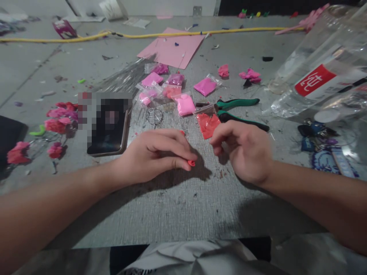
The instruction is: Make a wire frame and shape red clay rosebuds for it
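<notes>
My left hand [156, 154] is closed in a pinch over the table, with a small piece of red modelling clay [191, 163] between thumb and fingertips. To its right, my right hand [243, 149] hangs with fingers curled inward; whatever they hold, if anything, is hidden. Just behind its fingertips lies a clear bag of red clay [207, 125]. Green-handled pliers [237, 104] rest beyond that hand, one handle partly behind the knuckles. A bag of pink clay [185, 105] and a round wire frame [155, 116] lie past my left hand.
A phone [107, 126] stands left of centre, beside pink and red clay flowers [59, 118]. Thin wires [120, 78] and a pink sheet [174, 46] lie farther back. Plastic bottles [315, 84] and small trinkets [318, 133] occupy the right. A yellow cable [172, 34] crosses the far side.
</notes>
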`<state>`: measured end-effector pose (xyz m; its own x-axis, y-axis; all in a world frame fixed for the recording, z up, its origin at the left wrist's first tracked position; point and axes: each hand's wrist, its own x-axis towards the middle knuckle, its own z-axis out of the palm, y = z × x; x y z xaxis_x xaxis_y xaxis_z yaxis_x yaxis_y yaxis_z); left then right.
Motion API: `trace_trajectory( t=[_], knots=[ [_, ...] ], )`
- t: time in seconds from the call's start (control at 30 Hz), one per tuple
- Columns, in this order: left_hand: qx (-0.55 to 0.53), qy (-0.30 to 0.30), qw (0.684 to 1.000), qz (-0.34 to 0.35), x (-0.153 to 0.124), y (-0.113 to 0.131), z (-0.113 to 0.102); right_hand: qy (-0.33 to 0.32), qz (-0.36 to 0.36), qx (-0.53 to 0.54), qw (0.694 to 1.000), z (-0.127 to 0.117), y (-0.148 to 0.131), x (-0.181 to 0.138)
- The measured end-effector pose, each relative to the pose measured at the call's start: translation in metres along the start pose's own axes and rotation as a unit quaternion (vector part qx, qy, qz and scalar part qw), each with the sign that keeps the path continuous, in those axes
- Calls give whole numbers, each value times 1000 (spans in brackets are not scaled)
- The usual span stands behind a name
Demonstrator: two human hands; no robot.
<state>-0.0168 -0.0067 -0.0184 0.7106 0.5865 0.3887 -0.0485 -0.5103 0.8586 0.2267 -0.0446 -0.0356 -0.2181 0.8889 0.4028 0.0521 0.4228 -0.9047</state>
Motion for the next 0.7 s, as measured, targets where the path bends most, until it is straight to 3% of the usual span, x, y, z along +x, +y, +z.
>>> trace_trajectory(
  t=[0.17, 0.37, 0.5, 0.6, 0.7],
  knots=[
    [212, -27, 976, 50, -1, -4, 1, 22, 8, -18, 1000, 4, 3, 2],
    [337, -78, 937, 38, -9, -12, 1, 34, 33, -55, 997, 6, 1, 3],
    [376, -32, 925, 42, -7, -13, -5, 41, 29, -86, 995, 7, 1, 5],
    [453, 24, 891, -7, -3, -15, -8, 49, 19, -117, 992, 10, 1, 8],
    [506, 16, 862, -36, 0, -19, -8, 44, -7, -150, 988, 12, 0, 9]
  ],
)
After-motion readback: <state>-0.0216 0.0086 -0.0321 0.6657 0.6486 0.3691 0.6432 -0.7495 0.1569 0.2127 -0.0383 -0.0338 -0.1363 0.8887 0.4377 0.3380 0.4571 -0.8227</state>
